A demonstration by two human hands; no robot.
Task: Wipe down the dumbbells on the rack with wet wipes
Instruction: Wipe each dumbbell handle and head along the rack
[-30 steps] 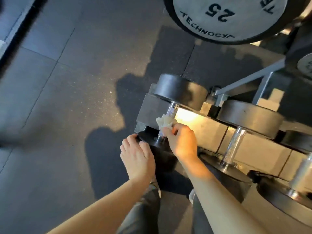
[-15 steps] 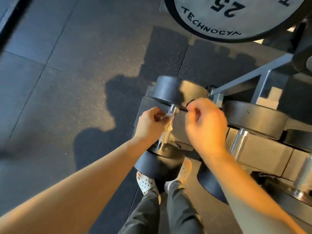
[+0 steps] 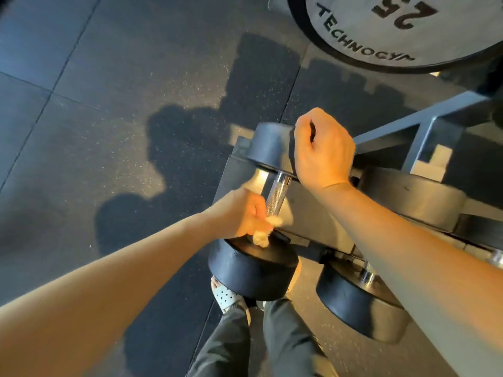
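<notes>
A black dumbbell (image 3: 253,270) with a knurled chrome handle (image 3: 277,195) lies at the left end of the rack (image 3: 307,210). My left hand (image 3: 242,213) grips a crumpled white wet wipe (image 3: 262,235) at the low end of that handle, just above the near head. My right hand (image 3: 322,151) rests on the far head (image 3: 268,148) of the same dumbbell, fingers curled over its edge. A second dumbbell (image 3: 351,300) lies to the right, partly hidden by my right forearm.
A large grey weight plate marked 25 (image 3: 402,31) hangs at the top right. Grey frame bars (image 3: 424,126) run behind the rack. Dark rubber floor tiles (image 3: 109,118) spread to the left. My feet in perforated sandals (image 3: 227,295) stand below the near dumbbell head.
The wipe passed from my right hand to my left, which slid it down the handle toward the near head. My right hand moved up onto the far head.
</notes>
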